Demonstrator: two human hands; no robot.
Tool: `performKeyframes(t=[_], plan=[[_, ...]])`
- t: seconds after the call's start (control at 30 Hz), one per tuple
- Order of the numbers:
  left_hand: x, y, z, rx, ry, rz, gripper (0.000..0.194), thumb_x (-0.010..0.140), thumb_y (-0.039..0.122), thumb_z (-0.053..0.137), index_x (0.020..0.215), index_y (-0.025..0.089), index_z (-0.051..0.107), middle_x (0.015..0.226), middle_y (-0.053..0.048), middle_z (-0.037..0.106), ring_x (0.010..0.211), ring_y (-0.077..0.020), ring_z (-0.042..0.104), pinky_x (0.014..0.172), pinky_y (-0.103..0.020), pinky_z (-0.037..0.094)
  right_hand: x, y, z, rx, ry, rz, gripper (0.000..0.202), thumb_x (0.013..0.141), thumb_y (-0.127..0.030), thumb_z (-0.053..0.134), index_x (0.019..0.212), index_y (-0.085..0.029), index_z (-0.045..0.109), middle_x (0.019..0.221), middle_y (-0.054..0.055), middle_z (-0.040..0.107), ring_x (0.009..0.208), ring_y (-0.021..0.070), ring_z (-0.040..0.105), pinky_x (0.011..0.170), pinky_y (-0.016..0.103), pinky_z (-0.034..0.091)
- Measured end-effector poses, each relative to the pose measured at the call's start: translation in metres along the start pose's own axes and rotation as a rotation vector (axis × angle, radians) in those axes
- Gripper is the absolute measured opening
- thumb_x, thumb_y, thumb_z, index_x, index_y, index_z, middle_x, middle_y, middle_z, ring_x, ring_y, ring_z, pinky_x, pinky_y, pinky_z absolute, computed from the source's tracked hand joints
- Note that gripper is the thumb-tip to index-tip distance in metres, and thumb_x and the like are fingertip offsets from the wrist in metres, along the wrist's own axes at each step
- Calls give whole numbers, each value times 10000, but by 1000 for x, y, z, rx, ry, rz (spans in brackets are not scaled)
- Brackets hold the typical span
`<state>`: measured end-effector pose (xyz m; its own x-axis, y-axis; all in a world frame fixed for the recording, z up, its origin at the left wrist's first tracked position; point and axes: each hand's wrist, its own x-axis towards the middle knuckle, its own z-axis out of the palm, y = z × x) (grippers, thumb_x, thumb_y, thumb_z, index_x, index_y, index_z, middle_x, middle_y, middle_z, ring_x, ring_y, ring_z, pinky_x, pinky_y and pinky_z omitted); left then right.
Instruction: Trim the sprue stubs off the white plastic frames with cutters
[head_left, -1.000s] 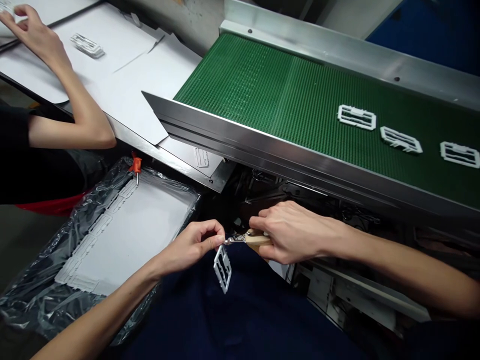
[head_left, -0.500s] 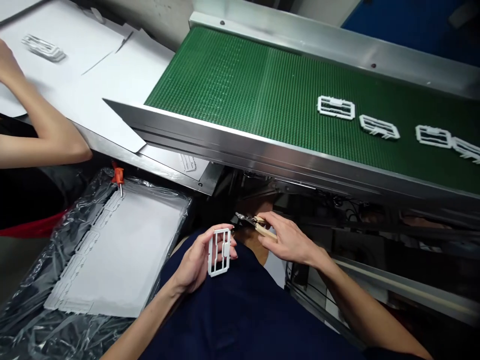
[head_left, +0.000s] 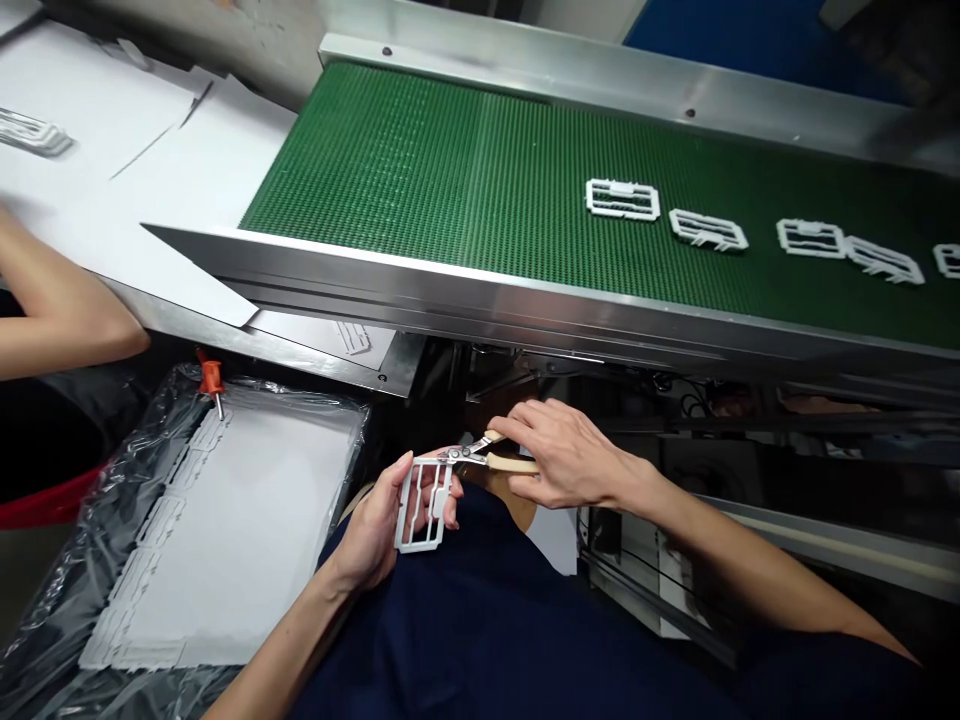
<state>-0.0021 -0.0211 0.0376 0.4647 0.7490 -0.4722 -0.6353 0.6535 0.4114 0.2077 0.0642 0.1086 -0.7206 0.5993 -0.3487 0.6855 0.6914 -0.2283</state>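
A white plastic frame with thin inner bars is held upright by my left hand, thumb on its left edge and fingers behind it. My right hand is closed around the cream handles of a pair of nippers. Their metal jaws meet the frame's upper right corner; whether they bite on it is too small to tell. Both hands are over my dark blue clothing, in front of the conveyor.
Several similar white frames lie on the green conveyor belt, behind a metal side rail. At left stands a plastic-lined box with white sheets, frames and an orange-handled tool. Another person's arm rests by the paper-covered table.
My right hand has brought the nippers left and down to the frame's top corner. The view has shifted, so the belt and box appear further left.
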Motion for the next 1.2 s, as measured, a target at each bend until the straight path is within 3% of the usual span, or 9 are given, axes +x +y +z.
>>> performKeyframes(t=[0.43,0.53,0.7,0.87,1.0,1.2], plan=[[1,-1,0,37,-11,-22,458,938,415,295,1187,130,553,858,-90,632,679,-170,567,719,-319,469,2,8,-8,-64,-71,-91,330,785,-355,505,1051,-167,561,788,35,539,637,148,464,523,259,207],[2,0,1,-10,-26,-28,447,944,404,282,1122,125,583,854,-94,626,680,-174,570,705,-328,484,2,10,-4,29,-60,-70,284,778,-317,520,1013,-164,557,779,27,552,630,138,478,517,246,217],[4,4,3,-109,-33,-79,441,942,413,292,1155,129,554,852,-90,612,644,-171,570,643,-349,523,10,7,7,415,51,135,146,795,-246,511,920,-178,481,757,-10,559,617,104,489,560,210,316],[10,4,5,-40,19,-187,445,918,461,357,1077,109,577,812,-90,606,583,-153,555,510,-293,529,28,-6,4,710,49,30,142,797,-174,526,926,-186,467,752,-39,578,640,84,517,580,182,358],[13,3,8,16,45,-224,445,897,494,386,941,105,597,775,-88,611,545,-140,546,466,-266,521,39,-11,2,697,7,-19,174,778,-174,553,941,-195,495,739,-55,581,617,71,518,560,168,350],[11,4,10,54,76,-259,436,896,488,383,920,106,592,759,-94,614,527,-136,540,443,-244,505,44,-11,3,604,-13,-56,160,772,-173,555,923,-201,508,733,-58,592,602,59,520,547,154,332]])
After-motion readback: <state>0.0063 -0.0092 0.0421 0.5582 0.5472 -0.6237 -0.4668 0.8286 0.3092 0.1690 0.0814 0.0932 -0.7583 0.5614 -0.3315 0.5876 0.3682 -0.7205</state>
